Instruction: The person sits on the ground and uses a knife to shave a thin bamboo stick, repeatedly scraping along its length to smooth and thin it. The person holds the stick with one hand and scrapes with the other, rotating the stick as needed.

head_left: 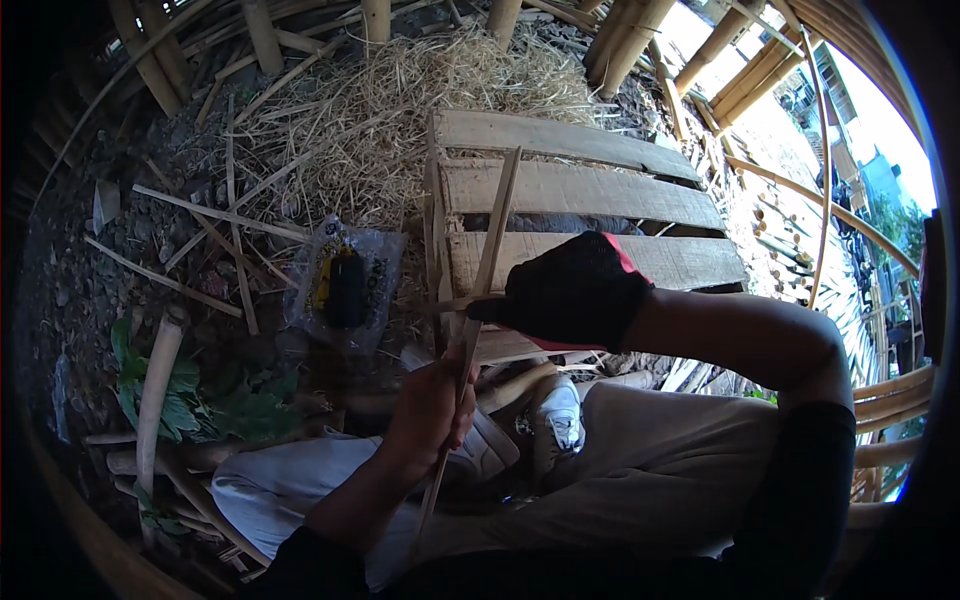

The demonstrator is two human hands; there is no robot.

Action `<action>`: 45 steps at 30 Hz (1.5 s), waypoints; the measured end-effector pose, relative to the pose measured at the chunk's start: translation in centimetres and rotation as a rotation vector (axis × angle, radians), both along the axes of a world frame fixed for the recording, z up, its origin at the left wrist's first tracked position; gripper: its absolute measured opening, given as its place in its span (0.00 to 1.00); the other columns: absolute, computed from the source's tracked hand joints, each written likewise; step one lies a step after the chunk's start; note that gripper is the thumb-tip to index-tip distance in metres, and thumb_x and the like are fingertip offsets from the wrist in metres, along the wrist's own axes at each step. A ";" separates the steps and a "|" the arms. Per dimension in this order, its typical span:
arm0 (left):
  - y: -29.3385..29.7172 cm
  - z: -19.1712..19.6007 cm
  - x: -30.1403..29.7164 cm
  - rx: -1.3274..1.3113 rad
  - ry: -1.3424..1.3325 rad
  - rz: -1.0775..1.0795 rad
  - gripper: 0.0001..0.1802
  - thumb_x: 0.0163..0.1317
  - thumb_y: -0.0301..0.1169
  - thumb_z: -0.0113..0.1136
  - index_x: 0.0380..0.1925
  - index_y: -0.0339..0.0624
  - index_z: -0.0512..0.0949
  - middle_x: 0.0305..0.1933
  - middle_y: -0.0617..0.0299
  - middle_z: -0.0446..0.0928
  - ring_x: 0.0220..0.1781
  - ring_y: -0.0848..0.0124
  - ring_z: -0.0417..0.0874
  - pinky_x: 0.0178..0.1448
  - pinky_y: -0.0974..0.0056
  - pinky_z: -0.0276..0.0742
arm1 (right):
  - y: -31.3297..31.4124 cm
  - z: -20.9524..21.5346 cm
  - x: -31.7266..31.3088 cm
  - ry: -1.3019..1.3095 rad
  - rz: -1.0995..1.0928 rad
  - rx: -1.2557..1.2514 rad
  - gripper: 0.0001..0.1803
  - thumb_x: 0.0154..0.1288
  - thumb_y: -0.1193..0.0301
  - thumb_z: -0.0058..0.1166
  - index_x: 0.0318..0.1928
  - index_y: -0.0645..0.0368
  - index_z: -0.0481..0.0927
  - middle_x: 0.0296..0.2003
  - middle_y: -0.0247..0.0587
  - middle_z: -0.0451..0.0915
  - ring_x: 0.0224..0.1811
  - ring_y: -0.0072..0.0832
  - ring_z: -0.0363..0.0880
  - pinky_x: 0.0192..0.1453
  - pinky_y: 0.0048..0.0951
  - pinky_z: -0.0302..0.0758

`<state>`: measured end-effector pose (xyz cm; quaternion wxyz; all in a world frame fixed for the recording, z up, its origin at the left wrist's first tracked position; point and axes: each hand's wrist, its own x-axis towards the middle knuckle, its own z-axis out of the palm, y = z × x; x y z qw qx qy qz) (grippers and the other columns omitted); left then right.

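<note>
A long, flat bamboo strip [492, 245] slants from my lap up over a wooden slatted crate [590, 185]. My bare left hand [432, 405] is closed around its lower part. Higher up, my right hand [570, 290], in a black and red glove, is clenched on a narrow knife-like blade [455, 304]. That blade sticks out to the left of the fist and crosses the strip just above my left hand. Its handle is hidden inside the glove, and its exact kind is hard to make out.
Left of the crate, a clear plastic bag [345, 285] holds something black and yellow. Pale shavings [370, 130] are heaped behind. Loose strips [220, 212] and a bamboo stick [158, 390] lie left, beside green leaves [250, 410]. Bamboo poles [625, 40] stand at the back.
</note>
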<state>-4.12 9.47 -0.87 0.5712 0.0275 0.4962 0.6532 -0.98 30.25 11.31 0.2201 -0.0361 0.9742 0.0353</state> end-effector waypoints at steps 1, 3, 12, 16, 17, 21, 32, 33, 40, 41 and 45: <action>0.0 0.2 -0.1 0.006 0.002 0.001 0.26 0.81 0.55 0.42 0.35 0.45 0.72 0.13 0.69 0.64 0.10 0.79 0.65 0.15 0.70 0.60 | 0.1 0.7 -0.7 -0.056 -0.025 0.077 0.26 0.74 0.42 0.49 0.40 0.47 0.88 0.28 0.39 0.86 0.27 0.38 0.87 0.29 0.41 0.81; 0.1 0.4 -0.1 -0.008 -0.013 -0.005 0.25 0.81 0.55 0.42 0.36 0.45 0.72 0.13 0.69 0.64 0.10 0.79 0.65 0.15 0.70 0.60 | 0.8 -1.3 -0.5 0.000 0.047 0.112 0.23 0.77 0.43 0.45 0.50 0.39 0.88 0.27 0.38 0.84 0.27 0.38 0.87 0.26 0.35 0.79; -0.1 -0.3 0.7 0.011 0.036 -0.017 0.27 0.81 0.56 0.40 0.36 0.45 0.72 0.14 0.69 0.66 0.11 0.80 0.65 0.17 0.71 0.60 | 2.7 -2.0 0.4 0.071 0.192 0.142 0.20 0.80 0.45 0.41 0.52 0.28 0.88 0.25 0.30 0.84 0.24 0.32 0.85 0.21 0.33 0.74; -0.3 0.3 0.8 -0.036 0.030 -0.044 0.23 0.82 0.52 0.42 0.37 0.46 0.69 0.12 0.71 0.63 0.09 0.80 0.64 0.17 0.72 0.61 | -0.6 0.0 1.2 -0.060 0.003 0.012 0.34 0.79 0.38 0.34 0.40 0.45 0.90 0.26 0.38 0.85 0.30 0.38 0.88 0.30 0.39 0.80; -0.3 0.1 1.0 -0.026 0.048 -0.032 0.23 0.82 0.52 0.42 0.36 0.46 0.69 0.12 0.70 0.62 0.09 0.80 0.63 0.16 0.72 0.61 | -0.1 -0.3 1.0 -0.021 0.045 0.038 0.34 0.79 0.38 0.34 0.39 0.46 0.90 0.25 0.38 0.85 0.30 0.38 0.88 0.31 0.39 0.81; 0.2 -0.1 1.1 0.010 0.039 -0.001 0.23 0.82 0.53 0.41 0.35 0.46 0.69 0.12 0.71 0.62 0.08 0.79 0.63 0.16 0.71 0.60 | 4.2 -2.2 -0.1 0.116 0.132 0.105 0.33 0.79 0.40 0.36 0.37 0.45 0.90 0.24 0.37 0.84 0.28 0.36 0.87 0.29 0.37 0.80; 0.0 -0.2 1.2 0.015 0.021 -0.039 0.26 0.82 0.55 0.39 0.37 0.45 0.72 0.14 0.70 0.64 0.10 0.79 0.64 0.16 0.70 0.60 | 6.5 -1.8 -0.8 0.262 0.100 0.139 0.36 0.78 0.34 0.31 0.34 0.38 0.90 0.24 0.37 0.85 0.27 0.35 0.87 0.31 0.37 0.81; 0.0 -0.4 1.0 0.013 0.000 -0.044 0.26 0.82 0.55 0.39 0.37 0.45 0.72 0.14 0.70 0.64 0.10 0.79 0.64 0.16 0.70 0.60 | 6.5 -1.8 -0.4 0.215 0.085 0.158 0.36 0.77 0.34 0.33 0.34 0.39 0.90 0.24 0.35 0.85 0.26 0.35 0.87 0.30 0.36 0.81; -0.3 -0.8 1.3 0.040 0.019 -0.040 0.26 0.82 0.55 0.39 0.36 0.45 0.71 0.13 0.70 0.64 0.10 0.79 0.64 0.16 0.71 0.59 | 7.4 -2.3 -0.9 0.216 0.099 0.123 0.39 0.77 0.33 0.33 0.34 0.48 0.89 0.26 0.39 0.87 0.28 0.39 0.87 0.35 0.41 0.82; -0.2 -0.8 1.3 0.050 0.010 -0.035 0.26 0.82 0.55 0.39 0.36 0.45 0.71 0.13 0.70 0.63 0.10 0.79 0.64 0.16 0.71 0.59 | 7.6 -0.4 -1.8 0.152 -0.036 0.162 0.37 0.77 0.35 0.34 0.32 0.46 0.89 0.26 0.38 0.86 0.29 0.38 0.87 0.34 0.41 0.81; -0.5 -0.8 1.3 0.044 0.032 -0.035 0.26 0.82 0.55 0.38 0.36 0.45 0.71 0.13 0.70 0.63 0.10 0.79 0.64 0.16 0.70 0.59 | 5.5 -1.0 -1.2 0.158 0.063 0.172 0.31 0.76 0.37 0.40 0.34 0.41 0.88 0.27 0.33 0.86 0.29 0.37 0.86 0.31 0.38 0.80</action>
